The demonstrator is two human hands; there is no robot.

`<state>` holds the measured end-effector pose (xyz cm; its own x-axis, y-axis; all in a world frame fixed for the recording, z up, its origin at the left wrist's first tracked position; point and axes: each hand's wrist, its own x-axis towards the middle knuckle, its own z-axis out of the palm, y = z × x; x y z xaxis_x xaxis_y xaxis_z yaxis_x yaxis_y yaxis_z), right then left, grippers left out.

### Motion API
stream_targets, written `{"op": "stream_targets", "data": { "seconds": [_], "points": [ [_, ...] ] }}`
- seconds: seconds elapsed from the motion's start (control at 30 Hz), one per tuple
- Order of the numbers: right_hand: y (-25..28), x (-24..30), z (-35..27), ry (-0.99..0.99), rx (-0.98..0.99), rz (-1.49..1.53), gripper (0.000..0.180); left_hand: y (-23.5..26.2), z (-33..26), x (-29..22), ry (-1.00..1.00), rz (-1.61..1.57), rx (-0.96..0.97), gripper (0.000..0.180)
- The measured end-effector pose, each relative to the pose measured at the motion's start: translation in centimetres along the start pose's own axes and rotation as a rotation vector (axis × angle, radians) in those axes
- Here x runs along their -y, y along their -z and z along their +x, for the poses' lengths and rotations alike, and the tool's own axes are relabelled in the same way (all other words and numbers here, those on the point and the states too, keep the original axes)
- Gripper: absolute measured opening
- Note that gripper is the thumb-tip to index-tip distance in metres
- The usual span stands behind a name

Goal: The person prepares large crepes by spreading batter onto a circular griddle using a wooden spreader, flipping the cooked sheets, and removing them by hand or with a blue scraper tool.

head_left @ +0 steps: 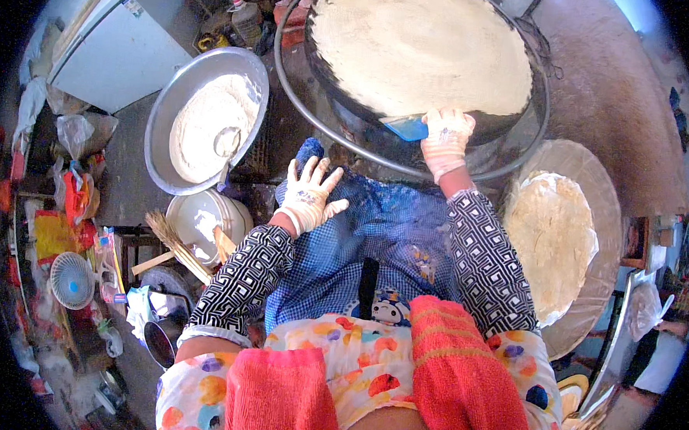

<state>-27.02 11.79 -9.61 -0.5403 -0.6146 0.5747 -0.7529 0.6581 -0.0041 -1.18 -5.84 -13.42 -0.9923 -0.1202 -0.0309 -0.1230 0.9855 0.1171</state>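
Note:
In my gloved right hand (447,138) is a blue scraper (406,127), its blade at the near edge of a large round griddle (481,127). A thin, pale layer of batter (420,44) covers most of the griddle. A metal ring (329,133) runs around it. My left hand (312,195), gloved too, rests with spread fingers on the blue checked cloth over my lap and holds nothing. To its left stands a metal basin (159,147) of thick white batter (201,126), with a ladle (227,143) lying in it.
At the right, a stack of thin flatbreads (550,237) lies on a round tray (593,306). A white bucket (239,213) stands below the basin, beside a straw brush (175,245). A small fan (72,280) is farther left. A white cabinet (119,51) stands at the back left.

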Motion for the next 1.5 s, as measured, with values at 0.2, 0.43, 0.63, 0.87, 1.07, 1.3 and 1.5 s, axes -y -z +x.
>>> {"op": "stream_targets", "data": {
  "seconds": [0.2, 0.43, 0.63, 0.87, 1.07, 1.3, 1.5],
  "points": [
    [-0.4, 0.5, 0.8, 0.009, 0.023, 0.019, 0.012, 0.2, -0.1, -0.1, 0.005, -0.004, -0.013, 0.075],
    [-2.3, 0.7, 2.5, 0.236, 0.086, 0.244, 0.030, 0.2, 0.3, -0.2, 0.058, -0.031, 0.027, 0.076],
    [-2.0, 3.0, 5.5, 0.365, 0.288, 0.211, 0.026, -0.2, -0.3, 0.4, 0.062, -0.047, -0.039, 0.076],
    [-1.6, 4.3, 6.8, 0.352, 0.393, 0.146, 0.027, 0.2, -0.6, 0.2, 0.090, -0.088, -0.072, 0.076],
    [-2.2, 4.3, 6.7, 0.415, 0.326, 0.084, 0.027, 4.1, -1.9, -0.9, 0.212, -0.341, -0.299, 0.077],
    [-1.5, 4.3, 7.2, 0.409, 0.294, 0.115, 0.028, 9.5, 2.2, 8.8, 0.305, -0.227, -0.381, 0.073],
    [-2.0, 4.2, 7.7, 0.430, 0.327, 0.136, 0.026, 6.3, 8.7, 19.3, 0.329, -0.057, -0.303, 0.076]
  ]
}}
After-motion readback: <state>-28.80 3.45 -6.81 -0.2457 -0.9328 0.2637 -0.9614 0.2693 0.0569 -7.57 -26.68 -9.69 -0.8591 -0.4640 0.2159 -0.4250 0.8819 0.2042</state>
